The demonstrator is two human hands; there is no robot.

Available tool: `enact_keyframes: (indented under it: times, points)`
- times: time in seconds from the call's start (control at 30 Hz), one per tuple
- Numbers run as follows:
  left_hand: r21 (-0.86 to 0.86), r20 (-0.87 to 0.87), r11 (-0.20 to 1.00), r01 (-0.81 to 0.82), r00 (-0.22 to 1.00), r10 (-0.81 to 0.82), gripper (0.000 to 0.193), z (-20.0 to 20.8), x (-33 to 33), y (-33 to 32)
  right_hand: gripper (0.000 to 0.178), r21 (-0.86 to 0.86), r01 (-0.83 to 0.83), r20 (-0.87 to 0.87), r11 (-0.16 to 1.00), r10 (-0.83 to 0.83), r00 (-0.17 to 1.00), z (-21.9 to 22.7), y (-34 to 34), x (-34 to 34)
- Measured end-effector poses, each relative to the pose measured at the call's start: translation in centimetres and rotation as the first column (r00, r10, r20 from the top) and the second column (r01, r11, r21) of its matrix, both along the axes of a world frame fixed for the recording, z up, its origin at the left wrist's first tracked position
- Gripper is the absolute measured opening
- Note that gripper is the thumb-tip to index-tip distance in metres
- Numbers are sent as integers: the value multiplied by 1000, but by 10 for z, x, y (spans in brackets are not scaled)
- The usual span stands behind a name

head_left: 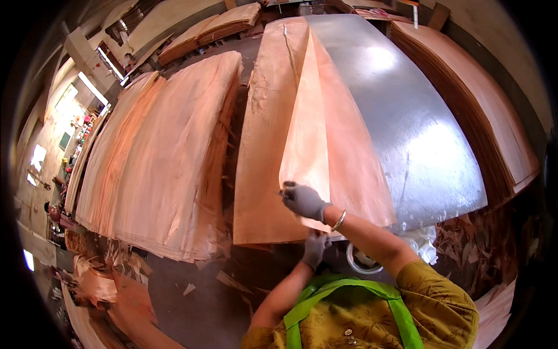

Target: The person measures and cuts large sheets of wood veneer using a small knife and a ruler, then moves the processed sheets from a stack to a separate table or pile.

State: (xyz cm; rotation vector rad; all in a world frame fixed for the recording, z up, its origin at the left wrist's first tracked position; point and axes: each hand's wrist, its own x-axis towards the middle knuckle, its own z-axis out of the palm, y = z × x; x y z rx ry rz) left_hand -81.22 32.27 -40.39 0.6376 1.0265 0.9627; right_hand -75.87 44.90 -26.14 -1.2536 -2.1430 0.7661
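Observation:
A large, thin wood veneer sheet lies before me, its raised flap narrowing toward the far end. My right hand, in a grey glove with a bangle at the wrist, reaches across and is closed on the flap's near left edge. Lower down, at the table's front edge, my left hand, also gloved, is closed at the near corner of the same sheet; its fingertips are partly hidden. More veneer lies flat underneath, to the left of the flap. A shiny metal-topped surface extends to the right.
Tall veneer stacks stand left and right, with another stack at the far left. A white bucket and a plastic bag sit by the front edge. Torn veneer scraps litter the floor.

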Motion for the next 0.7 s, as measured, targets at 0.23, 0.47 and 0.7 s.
enact_keyframes:
  times: [0.23,0.47,0.7]
  points:
    - [-107,298,954,280,924,-238,11,-28,-44,-33,30,-375,-78,344,924,217,914,-50,18,-134]
    - [-237,374,845,480,847,-377,20,-15,-35,-24,31,-394,-321,11,861,354,935,-104,41,-115]
    - [-82,483,737,671,673,-560,18,6,-78,4,35,-541,544,29,642,-632,774,-47,-10,29]
